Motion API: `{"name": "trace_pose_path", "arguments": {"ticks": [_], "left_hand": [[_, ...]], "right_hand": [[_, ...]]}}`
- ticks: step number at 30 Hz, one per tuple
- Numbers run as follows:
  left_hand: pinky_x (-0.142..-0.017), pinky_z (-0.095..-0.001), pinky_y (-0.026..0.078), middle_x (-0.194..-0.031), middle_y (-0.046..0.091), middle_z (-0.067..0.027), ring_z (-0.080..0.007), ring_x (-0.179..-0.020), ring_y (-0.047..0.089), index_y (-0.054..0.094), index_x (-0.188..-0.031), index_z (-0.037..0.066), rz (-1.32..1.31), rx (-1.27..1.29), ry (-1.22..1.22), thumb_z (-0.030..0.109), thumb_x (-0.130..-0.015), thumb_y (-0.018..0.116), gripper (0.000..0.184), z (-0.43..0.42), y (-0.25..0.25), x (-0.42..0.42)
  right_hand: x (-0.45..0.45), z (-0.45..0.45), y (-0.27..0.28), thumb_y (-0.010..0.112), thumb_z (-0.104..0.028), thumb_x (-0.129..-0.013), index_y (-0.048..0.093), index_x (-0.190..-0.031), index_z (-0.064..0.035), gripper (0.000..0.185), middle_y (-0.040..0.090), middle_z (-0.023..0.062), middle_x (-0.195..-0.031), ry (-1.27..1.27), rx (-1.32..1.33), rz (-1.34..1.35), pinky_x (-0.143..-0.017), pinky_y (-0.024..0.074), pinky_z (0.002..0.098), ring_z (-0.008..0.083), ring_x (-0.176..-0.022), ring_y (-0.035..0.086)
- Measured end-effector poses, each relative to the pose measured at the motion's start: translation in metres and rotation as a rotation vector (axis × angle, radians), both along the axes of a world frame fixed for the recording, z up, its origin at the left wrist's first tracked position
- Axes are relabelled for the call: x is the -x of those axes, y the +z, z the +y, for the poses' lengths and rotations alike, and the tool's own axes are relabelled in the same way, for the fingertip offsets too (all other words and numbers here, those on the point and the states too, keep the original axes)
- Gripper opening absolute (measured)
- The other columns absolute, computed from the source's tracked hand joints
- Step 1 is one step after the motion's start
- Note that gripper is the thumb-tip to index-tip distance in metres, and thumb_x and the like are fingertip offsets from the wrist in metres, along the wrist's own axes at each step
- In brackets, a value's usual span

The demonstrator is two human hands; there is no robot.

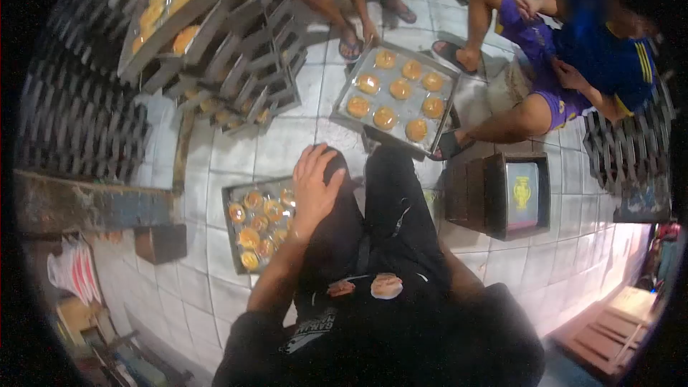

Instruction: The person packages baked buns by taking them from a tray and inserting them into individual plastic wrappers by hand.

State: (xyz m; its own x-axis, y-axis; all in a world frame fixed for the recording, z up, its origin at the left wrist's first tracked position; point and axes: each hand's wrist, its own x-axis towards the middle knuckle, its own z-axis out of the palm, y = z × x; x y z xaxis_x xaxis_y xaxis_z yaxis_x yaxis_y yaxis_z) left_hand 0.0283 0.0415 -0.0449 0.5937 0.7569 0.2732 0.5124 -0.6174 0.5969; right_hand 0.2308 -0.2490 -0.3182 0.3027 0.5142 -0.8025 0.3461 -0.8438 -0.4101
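On the tiled floor (233,154), left and near, a shallow tray (230,228) of glossy buns (249,237) lies just beside the person's left leg (345,211). The left hand (317,180) rests palm down on that leg, fingers slightly apart, clamped on nothing; from this view its forearm crosses the tray's right side. The right hand is hidden behind the right leg (394,201); its state cannot be determined. Far and central, a second tray (408,109) carries nine buns, well spaced, with a co-worker's hand (370,33) at its far left corner. To the right stands a dark box (473,197) with a yellow-printed panel (523,199).

Assessment: the near buns lie close together, some seemingly touching, and appear to be in clear film. Sound handling would mean taking each by its sides with light finger pressure, leaving top and film uncreased. The forearm is best held clear of the near load.
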Motion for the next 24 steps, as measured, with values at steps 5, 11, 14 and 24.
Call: {"name": "trace_pose_path", "arguments": {"ticks": [5,11,14,24], "left_hand": [[-0.117,-0.0506,0.033,-0.147,0.055,-0.0164,-0.0417,-0.141,0.044,0.066,-0.127,0.005,0.002,-0.076,-0.018,0.027,-0.091,0.072,0.043,-0.009,-0.001,0.006],[-0.119,-0.0495,0.033,-0.153,0.050,-0.0219,-0.0415,-0.145,0.042,0.064,-0.135,0.005,-0.067,0.089,-0.161,0.027,-0.093,0.069,0.047,-0.012,0.014,-0.001],[-0.122,-0.0447,0.031,-0.150,0.055,-0.0201,-0.0374,-0.147,0.043,0.061,-0.139,0.005,-0.297,-0.042,-0.449,0.020,-0.091,0.069,0.051,-0.064,0.092,-0.058],[-0.086,-0.0425,0.054,-0.097,0.072,-0.0106,-0.0329,-0.094,0.069,0.073,-0.099,0.008,-0.160,-0.044,-1.098,0.026,-0.090,0.069,0.021,-0.144,-0.001,-0.106]], "right_hand": [[-0.069,0.021,0.020,0.069,-0.029,-0.093,0.079,-0.101,-0.0032,0.029,0.076,0.0173,-0.098,-0.301,-0.187,-0.121,-0.074,0.0549,0.0437,0.0275,-0.085,0.070],[-0.076,0.164,0.149,0.070,-0.031,-0.096,0.074,-0.107,0.0014,0.035,0.073,0.0158,-0.111,-0.401,-1.132,-0.385,-0.083,0.0559,0.0368,0.0231,-0.095,0.069],[-0.033,0.223,0.217,0.071,-0.033,-0.095,0.070,-0.117,-0.0005,0.039,0.071,0.0181,-0.117,-0.411,-1.142,-0.067,-0.088,0.0550,0.0402,0.0326,-0.103,0.070],[0.022,0.243,0.223,0.060,-0.026,-0.096,0.066,-0.119,-0.0061,0.032,0.072,0.0200,-0.111,0.426,-0.808,-0.391,-0.090,0.0544,0.0516,0.0406,-0.105,0.069]]}}
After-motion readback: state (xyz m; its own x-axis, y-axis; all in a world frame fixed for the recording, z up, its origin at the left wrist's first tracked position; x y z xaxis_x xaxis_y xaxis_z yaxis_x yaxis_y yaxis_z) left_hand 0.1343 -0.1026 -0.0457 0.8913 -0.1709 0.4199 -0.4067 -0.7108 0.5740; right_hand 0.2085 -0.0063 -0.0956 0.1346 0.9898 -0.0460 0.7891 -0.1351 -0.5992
